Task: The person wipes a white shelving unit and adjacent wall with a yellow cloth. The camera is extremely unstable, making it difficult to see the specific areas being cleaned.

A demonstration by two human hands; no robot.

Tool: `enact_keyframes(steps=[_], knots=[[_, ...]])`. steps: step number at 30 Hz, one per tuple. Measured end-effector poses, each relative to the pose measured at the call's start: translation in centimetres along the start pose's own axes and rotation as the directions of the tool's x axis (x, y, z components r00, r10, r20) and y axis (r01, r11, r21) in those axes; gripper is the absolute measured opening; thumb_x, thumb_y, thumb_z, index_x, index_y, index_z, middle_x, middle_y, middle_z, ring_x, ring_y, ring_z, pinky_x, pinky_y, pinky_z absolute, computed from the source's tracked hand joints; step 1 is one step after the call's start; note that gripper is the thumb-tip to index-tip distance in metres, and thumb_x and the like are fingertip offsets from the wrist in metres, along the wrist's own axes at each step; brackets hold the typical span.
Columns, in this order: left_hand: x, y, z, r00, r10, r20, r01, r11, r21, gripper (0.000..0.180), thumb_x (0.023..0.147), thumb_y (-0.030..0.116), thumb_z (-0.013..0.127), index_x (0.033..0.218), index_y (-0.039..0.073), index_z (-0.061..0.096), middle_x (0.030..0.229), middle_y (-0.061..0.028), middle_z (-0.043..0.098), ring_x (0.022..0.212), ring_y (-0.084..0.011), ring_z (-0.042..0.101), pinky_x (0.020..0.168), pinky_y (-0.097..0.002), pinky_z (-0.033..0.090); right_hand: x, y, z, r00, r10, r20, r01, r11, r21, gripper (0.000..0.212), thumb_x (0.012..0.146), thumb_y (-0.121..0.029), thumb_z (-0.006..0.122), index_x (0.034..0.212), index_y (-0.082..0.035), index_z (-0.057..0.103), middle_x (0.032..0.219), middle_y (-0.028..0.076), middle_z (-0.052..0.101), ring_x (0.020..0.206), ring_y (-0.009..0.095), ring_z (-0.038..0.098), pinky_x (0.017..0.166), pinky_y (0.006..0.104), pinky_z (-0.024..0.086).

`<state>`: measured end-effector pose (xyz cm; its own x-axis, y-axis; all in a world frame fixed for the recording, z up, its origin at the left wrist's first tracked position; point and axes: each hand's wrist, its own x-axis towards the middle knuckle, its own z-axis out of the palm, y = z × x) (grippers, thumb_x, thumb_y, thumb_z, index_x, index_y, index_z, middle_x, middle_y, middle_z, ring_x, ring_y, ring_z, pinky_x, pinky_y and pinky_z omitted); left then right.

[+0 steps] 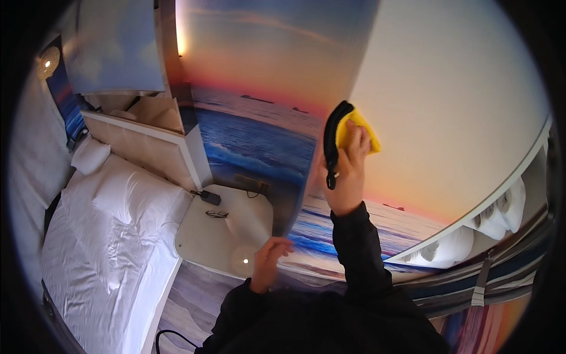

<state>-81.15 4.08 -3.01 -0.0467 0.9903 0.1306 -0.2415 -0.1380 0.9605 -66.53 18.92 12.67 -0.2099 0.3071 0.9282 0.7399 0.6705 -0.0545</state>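
My right hand [348, 171] is raised to the wall mural and closed round a yellow-and-black cloth [367, 131]. Its yellow part lies under my fingers, against the printed sunset surface [448, 130]. A thick black edge with a small loop at its lower end runs along the left side. Lower and to the left, my left hand [272, 261] hangs in front of my body, holding nothing, its fingers loosely bent and apart. It is nearest to the white bedside table [236, 233], without visibly gripping it.
Eyeglasses [217, 214] and a black box-shaped device [210, 197] lie on the table. Left stands a bed with white bedding [130, 236]. White bundles [451, 248] sit in a recess beyond the panel's right edge. A black cable [177, 334] curves over the floor.
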Motion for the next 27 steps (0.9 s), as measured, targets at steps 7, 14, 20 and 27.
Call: enact_keyframes(steps=[7,14,20,27], knots=[[1.0,-2.4,8.2,0.991,-0.036,0.127,0.032,0.999,0.033,0.022,0.097,0.01,0.045,0.105,0.0,0.063,0.089,-0.007,0.065,0.083,-0.0122,0.058,0.077,-0.0256,0.043,-2.3,5.8,-8.0,0.995,0.062,0.078,-0.066,0.996,0.06,0.017,0.071,0.003,0.064,0.084,0.009,0.055,0.15,0.025,0.034,0.136,0.053,0.028,0.11,0.053,0.029],[-0.3,-5.9,18.0,0.94,-0.141,0.311,0.107,0.986,0.124,0.021,0.099,0.011,0.047,0.108,0.0,0.063,0.095,-0.0073,0.065,0.087,-0.0125,0.057,0.081,-0.027,0.045,-3.5,17.2,-21.4,0.957,0.188,-0.223,-0.178,0.982,0.065,0.061,0.075,0.002,0.058,0.133,0.009,0.043,0.147,0.021,0.039,0.14,0.048,0.025,0.113,0.0456,0.024],[-0.3,-7.4,25.0,0.952,-0.127,0.278,0.099,0.989,0.114,0.023,0.098,0.017,0.049,0.108,0.004,0.064,0.092,-0.004,0.066,0.085,-0.0105,0.057,0.078,-0.0254,0.041,-8.6,24.6,-29.7,0.905,0.362,-0.222,-0.397,0.907,-0.14,0.069,0.084,0.0,0.054,0.147,0.005,0.026,0.153,0.026,0.026,0.145,0.041,0.019,0.113,0.0408,0.025],[-0.2,-7.5,27.1,0.922,-0.138,0.362,0.108,0.989,0.103,0.023,0.099,0.018,0.048,0.109,0.004,0.063,0.094,-0.0044,0.065,0.085,-0.0108,0.055,0.08,-0.0255,0.042,-9.5,24.8,-30.2,0.837,0.529,-0.138,-0.541,0.839,-0.061,0.068,0.087,-0.004,0.057,0.147,0.004,0.027,0.155,0.025,0.025,0.145,0.039,0.022,0.112,0.0366,0.027]])
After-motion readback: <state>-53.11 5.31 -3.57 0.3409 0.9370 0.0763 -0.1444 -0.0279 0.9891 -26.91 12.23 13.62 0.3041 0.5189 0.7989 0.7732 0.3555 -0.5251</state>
